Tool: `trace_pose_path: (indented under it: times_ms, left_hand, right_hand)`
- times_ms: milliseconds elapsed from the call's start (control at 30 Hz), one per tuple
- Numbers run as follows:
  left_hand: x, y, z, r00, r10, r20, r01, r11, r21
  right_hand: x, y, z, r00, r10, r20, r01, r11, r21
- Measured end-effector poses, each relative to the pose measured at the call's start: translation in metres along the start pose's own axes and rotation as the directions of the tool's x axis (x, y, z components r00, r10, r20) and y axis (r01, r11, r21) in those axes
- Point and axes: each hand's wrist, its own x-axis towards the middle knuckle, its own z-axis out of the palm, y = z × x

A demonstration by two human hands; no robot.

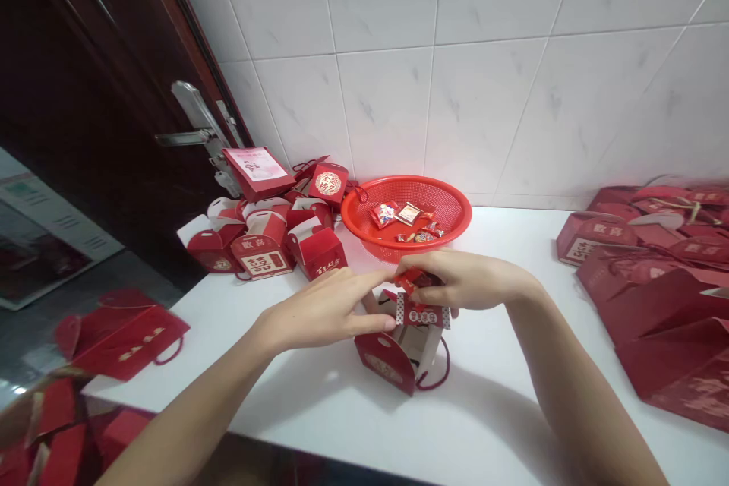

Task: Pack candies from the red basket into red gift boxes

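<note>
A small red gift box (387,364) with a red cord handle stands open at the top on the white table. My right hand (456,281) is over the box, its fingers closed around red-wrapped candies (418,285). A dark red packet with dotted ends (424,314) is just below those fingers, at the box opening. My left hand (330,307) reaches to the left side of the box with thumb and fingers stretched apart, near its raised flap; whether it presses on the flap is hard to see.
Behind the box sits a red plastic basket (407,190) with several wrapped sweets. Red gift boxes (265,247) are piled at the back left, beside a door handle (194,133). Another red box (125,334) lies at the left edge. More red boxes and bags (666,304) fill the right side.
</note>
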Motion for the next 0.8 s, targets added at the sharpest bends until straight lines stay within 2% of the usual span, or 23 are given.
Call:
trace_pose_path:
  times_ms: [100, 200, 333, 433, 567, 733, 800]
  left_hand:
    - [-0.005, 0.000, -0.002, 0.999, -0.002, 0.043, 0.004, 0.999, -0.046]
    - [-0.009, 0.000, -0.001, 0.999, -0.015, 0.032, 0.017, 0.998, -0.055]
    - [-0.011, 0.000, 0.003, 0.999, -0.037, -0.022, 0.036, 0.997, -0.064]
    - [-0.012, 0.001, 0.005, 1.000, -0.014, -0.026, 0.011, 0.994, -0.113]
    - [-0.011, 0.000, 0.005, 1.000, 0.017, -0.008, -0.018, 0.987, -0.161]
    - [-0.012, -0.001, 0.008, 1.000, -0.009, 0.007, 0.010, 0.986, -0.167]
    - [-0.013, 0.000, 0.009, 0.999, -0.032, 0.004, 0.032, 0.986, -0.161]
  right_hand:
    - [0.001, -0.001, -0.001, 0.999, 0.043, 0.002, -0.043, 0.999, -0.020]
    - [0.001, -0.003, 0.000, 0.999, 0.026, -0.022, -0.027, 0.999, -0.025]
    - [0.000, -0.006, 0.002, 0.992, -0.111, -0.066, 0.107, 0.992, -0.073]
    - [-0.001, -0.012, 0.005, 0.978, -0.201, -0.053, 0.197, 0.978, -0.077]
    - [-0.003, -0.024, 0.012, 0.982, -0.186, -0.039, 0.181, 0.977, -0.116]
    - [-0.002, -0.036, 0.022, 0.977, -0.208, -0.051, 0.196, 0.965, -0.175]
    - [-0.002, -0.038, 0.024, 0.983, -0.182, -0.015, 0.176, 0.967, -0.185]
